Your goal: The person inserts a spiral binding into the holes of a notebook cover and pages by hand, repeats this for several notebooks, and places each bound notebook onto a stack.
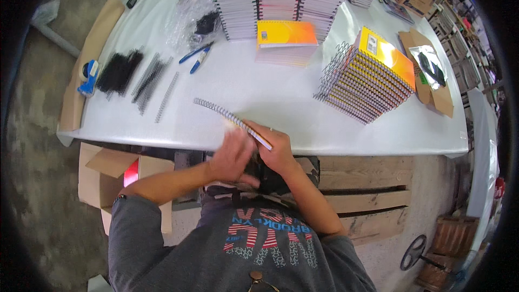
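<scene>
Both hands are at the near edge of the white table (270, 97), working on one notebook (254, 130) held edge-on, so only its thin side shows. A long wire spiral coil (216, 109) sticks out of it toward the far left. The right hand (278, 151) is wrapped shut around the notebook's near end. The left hand (232, 157) is blurry, fingers loosely spread against the notebook; can't tell if it's actually gripping. Loose black coils (148, 84) lie off to the left, and a slanted stack of yellow-covered notebooks (367, 78) sits to the right.
</scene>
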The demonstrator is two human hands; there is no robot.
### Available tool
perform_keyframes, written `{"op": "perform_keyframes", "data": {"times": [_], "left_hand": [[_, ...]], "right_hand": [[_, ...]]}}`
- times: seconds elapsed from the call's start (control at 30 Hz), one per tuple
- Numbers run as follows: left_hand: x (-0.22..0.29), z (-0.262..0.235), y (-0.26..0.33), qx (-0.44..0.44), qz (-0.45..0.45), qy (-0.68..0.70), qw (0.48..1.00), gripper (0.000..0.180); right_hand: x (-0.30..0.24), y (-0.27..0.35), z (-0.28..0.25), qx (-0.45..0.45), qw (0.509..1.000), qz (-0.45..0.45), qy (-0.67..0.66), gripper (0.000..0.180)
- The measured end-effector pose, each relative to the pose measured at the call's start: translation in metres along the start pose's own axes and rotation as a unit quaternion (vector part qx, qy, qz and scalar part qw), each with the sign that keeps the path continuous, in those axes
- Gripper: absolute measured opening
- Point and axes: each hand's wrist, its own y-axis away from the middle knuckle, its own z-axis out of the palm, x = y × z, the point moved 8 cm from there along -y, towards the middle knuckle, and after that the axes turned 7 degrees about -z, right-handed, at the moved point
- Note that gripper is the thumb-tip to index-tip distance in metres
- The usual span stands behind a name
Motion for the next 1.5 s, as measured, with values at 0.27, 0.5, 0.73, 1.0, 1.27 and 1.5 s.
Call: {"op": "perform_keyframes", "data": {"times": [0.27, 0.5, 0.73, 1.0, 1.27, 1.5], "left_hand": [[-0.013, -0.003, -0.02, 0.071, -0.02, -0.002, 0.997, 0.111], [0.003, -0.056, -0.076, 0.147, -0.052, -0.138, 0.978, 0.084], [0.002, -0.066, -0.103, -0.006, -0.03, 0.006, 1.0, 0.036], [-0.002, -0.072, -0.13, -0.177, -0.067, 0.074, 0.979, 0.018], [0.0, -0.07, -0.132, -0.183, -0.009, 0.083, 0.979, 0.018], [0.004, -0.071, -0.132, -0.188, 0.017, 0.046, 0.981, 0.018]], "right_hand": [[0.021, 0.0, 0.006, -0.005, 0.997, 0.069, 0.024, 0.043], [0.018, -0.005, 0.009, -0.015, 0.999, -0.028, -0.027, 0.036], [0.047, -0.006, -0.002, 0.044, 0.986, 0.135, -0.091, 0.016], [0.041, -0.011, -0.006, 0.081, 0.962, 0.169, -0.196, 0.017], [0.039, -0.011, -0.005, 0.064, 0.965, 0.181, -0.177, 0.017], [0.041, -0.011, -0.009, 0.003, 0.964, 0.249, -0.088, 0.017]]}}
